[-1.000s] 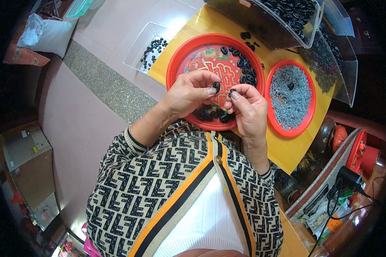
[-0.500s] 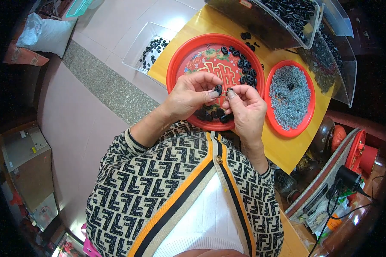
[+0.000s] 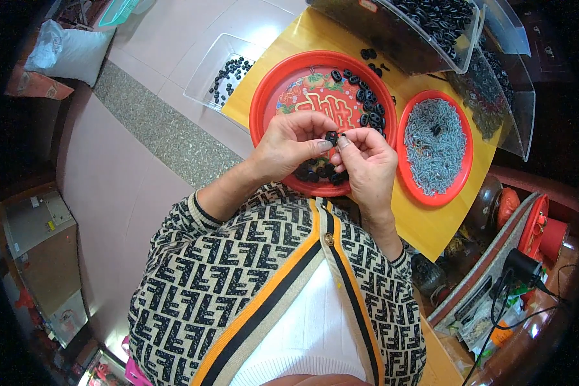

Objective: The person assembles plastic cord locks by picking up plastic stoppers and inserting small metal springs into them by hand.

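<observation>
Over the round red tray (image 3: 257, 122), my left hand (image 3: 288, 143) pinches a small black plastic cord lock body (image 3: 331, 137) between thumb and fingertips. My right hand (image 3: 367, 154) is closed close beside it, its thumb and forefinger pinching a small dark piece (image 3: 343, 135) against or right next to the cord lock. Whether the two pieces are joined cannot be made out. Several black two-holed cord lock pieces (image 3: 374, 119) lie along the tray's right side. More black pieces (image 3: 315, 172) lie at its near side, partly under my hands.
An oval red tray (image 3: 404, 138) of small grey metal springs (image 3: 434, 154) stands at right on the yellow board (image 3: 453, 215). Clear bins (image 3: 457, 61) of black parts rise at the far right. Another clear box (image 3: 202, 80) of small black pieces sits beyond the board's left edge.
The cord lock in my left hand has turned and moved slightly right, closer to my right fingertips. My right hand has shifted a little left.
</observation>
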